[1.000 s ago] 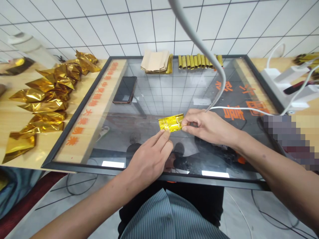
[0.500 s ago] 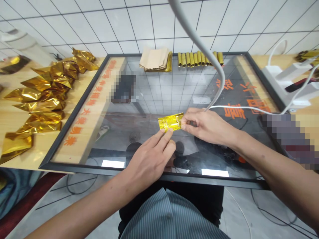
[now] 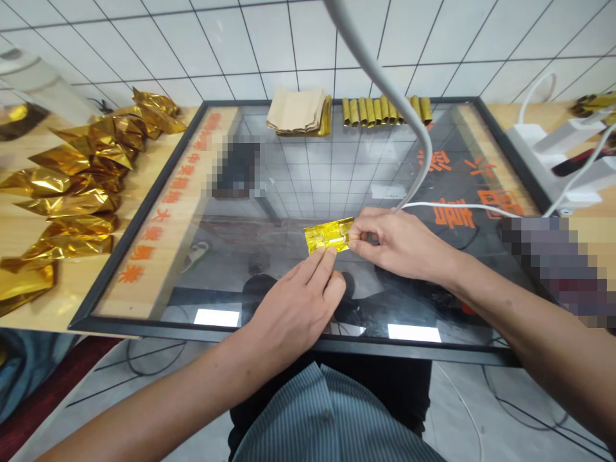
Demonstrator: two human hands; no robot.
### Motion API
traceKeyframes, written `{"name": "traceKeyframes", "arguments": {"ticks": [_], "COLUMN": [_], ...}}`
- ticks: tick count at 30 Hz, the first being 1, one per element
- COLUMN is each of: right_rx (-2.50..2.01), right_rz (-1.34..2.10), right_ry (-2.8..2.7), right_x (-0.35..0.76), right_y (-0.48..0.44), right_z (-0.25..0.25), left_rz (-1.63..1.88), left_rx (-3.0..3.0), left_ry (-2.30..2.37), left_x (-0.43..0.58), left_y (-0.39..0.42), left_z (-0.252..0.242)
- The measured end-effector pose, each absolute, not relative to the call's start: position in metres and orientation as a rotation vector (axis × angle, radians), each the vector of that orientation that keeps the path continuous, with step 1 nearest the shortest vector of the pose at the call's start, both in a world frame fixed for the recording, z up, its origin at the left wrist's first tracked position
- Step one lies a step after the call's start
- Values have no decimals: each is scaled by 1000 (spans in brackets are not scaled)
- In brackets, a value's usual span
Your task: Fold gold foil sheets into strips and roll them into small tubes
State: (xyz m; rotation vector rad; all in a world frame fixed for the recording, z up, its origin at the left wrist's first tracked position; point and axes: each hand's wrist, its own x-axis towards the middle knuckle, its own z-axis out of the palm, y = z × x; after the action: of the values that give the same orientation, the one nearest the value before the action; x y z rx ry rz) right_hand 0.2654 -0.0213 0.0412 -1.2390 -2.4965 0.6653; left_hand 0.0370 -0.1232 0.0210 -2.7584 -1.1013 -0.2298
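A small folded piece of gold foil (image 3: 328, 235) lies on the glass tabletop (image 3: 298, 186) near its middle. My right hand (image 3: 402, 242) pinches the foil's right end between thumb and fingers. My left hand (image 3: 299, 301) is below it, with two fingertips pressed on the foil's lower edge and the other fingers curled in.
A pile of crumpled gold foil bags (image 3: 77, 186) lies on the wooden surface at left. At the back edge are a stack of tan paper (image 3: 297, 110) and a row of gold rolls (image 3: 384, 110). A grey cable (image 3: 385, 83) hangs over the glass. White devices (image 3: 563, 154) sit at right.
My left hand's fingertips slid right along the foil's lower edge. The right hand kept its pinch. The view shifted slightly.
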Motion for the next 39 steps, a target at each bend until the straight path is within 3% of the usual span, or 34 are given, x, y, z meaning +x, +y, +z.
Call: {"name": "traceKeyframes", "arguments": {"ticks": [27,39], "right_rx": [-1069,-991], "right_rz": [688,861], "right_ry": [-2615,-2475], "right_x": [269,275], "right_y": [-19,-18], "right_z": [42,40], "left_rz": [-83,-79], "left_rx": [-2758,-2743], "left_ry": [-890,-925], "left_x": [34,34], "left_y": [-118,-119], "left_z": [28,28]}}
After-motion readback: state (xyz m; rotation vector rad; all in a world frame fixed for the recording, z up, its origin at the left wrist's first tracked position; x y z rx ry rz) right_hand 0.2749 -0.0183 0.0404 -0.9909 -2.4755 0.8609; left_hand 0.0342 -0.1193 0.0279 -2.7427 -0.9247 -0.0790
